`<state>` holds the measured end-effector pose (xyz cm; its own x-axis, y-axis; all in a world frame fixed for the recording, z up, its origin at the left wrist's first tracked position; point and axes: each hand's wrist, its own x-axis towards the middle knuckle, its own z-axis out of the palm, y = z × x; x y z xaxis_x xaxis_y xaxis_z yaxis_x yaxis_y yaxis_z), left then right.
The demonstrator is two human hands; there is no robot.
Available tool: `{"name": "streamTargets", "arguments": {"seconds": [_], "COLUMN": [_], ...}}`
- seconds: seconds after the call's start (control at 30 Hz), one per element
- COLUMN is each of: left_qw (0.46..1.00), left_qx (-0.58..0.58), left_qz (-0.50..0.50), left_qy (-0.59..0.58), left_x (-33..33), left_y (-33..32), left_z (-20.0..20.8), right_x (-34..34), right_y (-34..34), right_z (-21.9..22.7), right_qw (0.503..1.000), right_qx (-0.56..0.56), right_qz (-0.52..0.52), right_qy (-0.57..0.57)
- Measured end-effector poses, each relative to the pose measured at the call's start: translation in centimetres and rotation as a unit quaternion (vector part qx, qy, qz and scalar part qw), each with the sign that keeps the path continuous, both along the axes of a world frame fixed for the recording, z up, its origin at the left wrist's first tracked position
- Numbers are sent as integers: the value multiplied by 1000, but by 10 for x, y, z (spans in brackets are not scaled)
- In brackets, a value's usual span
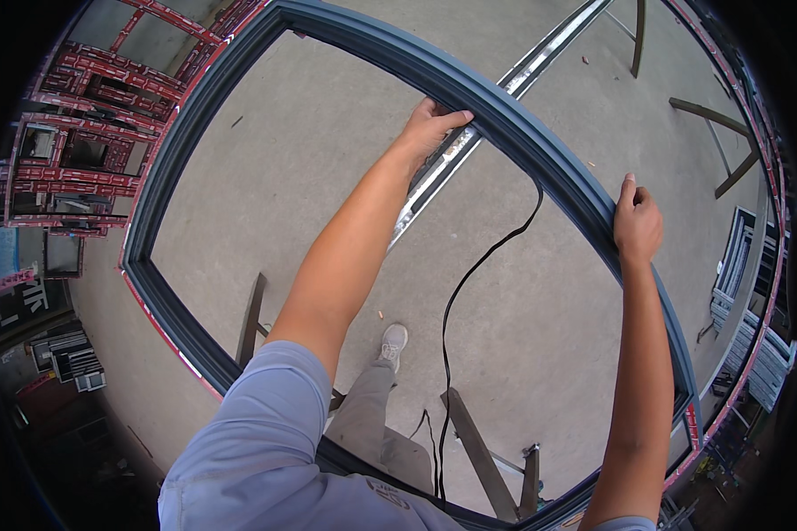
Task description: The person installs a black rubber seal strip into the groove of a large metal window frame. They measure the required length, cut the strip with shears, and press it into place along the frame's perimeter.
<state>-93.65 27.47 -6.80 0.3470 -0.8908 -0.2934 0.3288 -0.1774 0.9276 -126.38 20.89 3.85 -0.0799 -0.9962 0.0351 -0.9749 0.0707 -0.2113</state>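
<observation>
A large dark grey window frame (527, 128) lies raised above the floor around me, with red-and-white film along parts of its outer side. My left hand (429, 131) is closed at the inner edge of its far bar, thumb laid on the bar and the other fingers partly hidden. Farther right, my right hand (638, 226) is closed at the outer edge of the same bar, thumb pointing up. From that bar's inner edge, between my hands, a thin black rubber strip (449, 323) hangs loose and runs down toward my body.
A silvery metal rail (443, 168) passes under the frame. Brown stand legs (480, 456) rise below and at the far right. Red-filmed frames (88, 142) are stacked at left; bundled grey profiles (753, 336) lie at right. My shoe (394, 343) rests on the concrete floor.
</observation>
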Motion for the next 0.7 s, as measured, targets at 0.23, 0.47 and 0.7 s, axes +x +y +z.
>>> {"name": "streamTargets", "arguments": {"seconds": [0.23,0.47,0.7], "left_qw": [999,997,991], "left_qx": [-25,9,34], "left_qz": [-32,-57,-108], "left_qy": [30,-55,-78], "left_x": [4,-1,0], "left_y": [-3,-4,-5], "left_z": [-2,-5,-4], "right_x": [1,3,2], "right_y": [0,1,0], "right_z": [1,3,5], "right_qw": [1000,1000,1000], "right_qx": [5,6,13], "right_qz": [-5,-11,-2], "right_qy": [5,7,10]}}
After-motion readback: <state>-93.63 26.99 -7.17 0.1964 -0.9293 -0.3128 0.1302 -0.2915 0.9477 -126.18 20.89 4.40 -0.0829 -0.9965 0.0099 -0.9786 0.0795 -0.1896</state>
